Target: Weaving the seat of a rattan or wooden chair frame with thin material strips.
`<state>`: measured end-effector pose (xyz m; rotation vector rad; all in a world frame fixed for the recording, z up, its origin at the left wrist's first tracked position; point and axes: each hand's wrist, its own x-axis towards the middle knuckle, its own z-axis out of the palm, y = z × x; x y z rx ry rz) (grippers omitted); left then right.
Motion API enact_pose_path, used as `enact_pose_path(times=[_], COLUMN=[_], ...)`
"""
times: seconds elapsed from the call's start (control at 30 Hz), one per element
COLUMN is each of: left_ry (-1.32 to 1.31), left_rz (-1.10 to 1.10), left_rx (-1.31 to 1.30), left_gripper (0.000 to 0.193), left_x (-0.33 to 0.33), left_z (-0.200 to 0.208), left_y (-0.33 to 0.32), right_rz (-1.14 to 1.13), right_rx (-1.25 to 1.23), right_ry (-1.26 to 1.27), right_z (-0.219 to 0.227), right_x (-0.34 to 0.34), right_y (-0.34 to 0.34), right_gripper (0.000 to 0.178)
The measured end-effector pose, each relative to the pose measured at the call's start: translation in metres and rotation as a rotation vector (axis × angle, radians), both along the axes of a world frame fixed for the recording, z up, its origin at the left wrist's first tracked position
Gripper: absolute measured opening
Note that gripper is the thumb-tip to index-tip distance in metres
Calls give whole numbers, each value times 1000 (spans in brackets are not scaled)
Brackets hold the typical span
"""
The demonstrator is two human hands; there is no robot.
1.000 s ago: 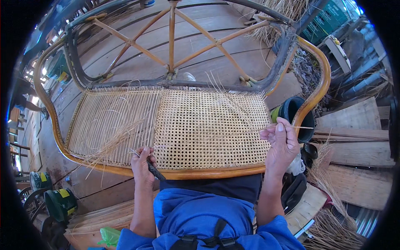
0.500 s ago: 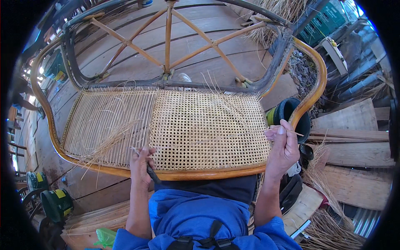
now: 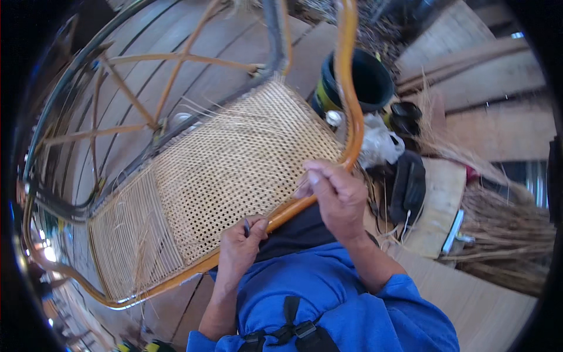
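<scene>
A long rattan bench frame lies across my lap, its curved orange-brown front rail [image 3: 281, 215] nearest me. Its seat carries a woven cane panel [image 3: 234, 152] with small holes; toward the left end lies a section of parallel cane strands [image 3: 126, 232] without that close weave. My left hand [image 3: 241, 243] is closed at the front rail around a small dark-handled tool [image 3: 247, 227], mostly hidden by the fingers. Above the panel's front right edge, my right hand [image 3: 337, 196] is raised in a pinch. The thin cane strand it held earlier is hard to make out now.
A dark green bucket [image 3: 366, 79] stands beyond the right armrest [image 3: 346, 88]. Close by are a white plastic bag [image 3: 380, 141], a black pouch [image 3: 407, 185] and wooden boards [image 3: 495, 132]. Loose fibre bundles [image 3: 504, 234] lie at far right. Crossed rattan bars [image 3: 176, 56] form the backrest.
The view has swung right, so the bench appears slanted. My hands are closer together; the left has come to the front rail with the tool, and the right stays pinched.
</scene>
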<state>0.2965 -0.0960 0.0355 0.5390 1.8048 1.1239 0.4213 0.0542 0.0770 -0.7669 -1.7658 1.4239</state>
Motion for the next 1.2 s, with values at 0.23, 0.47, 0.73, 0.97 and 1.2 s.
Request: enact_pose_path(times=[0.23,0.47,0.73,0.97,1.2], left_ry=[88,117,-21,3,76], left_rz=[36,82,-18,-565,-420], left_rx=[22,480,239,180,-38], left_gripper=[26,22,21,20,22], left_x=[-8,-3,4,38,23], left_z=[12,49,36,3,4], left_y=[29,60,53,42,43], right_rz=[-408,-298,-386,153,6], right_rx=[-225,-85,-338,-635,-329], right_ry=[-195,-880,-682,-170,-34], right_z=[-37,-157,-119,-43,-14], right_x=[138,223,176,86,44], right_y=[55,10,-13,-15,12], right_gripper=[20,19,20,21,12])
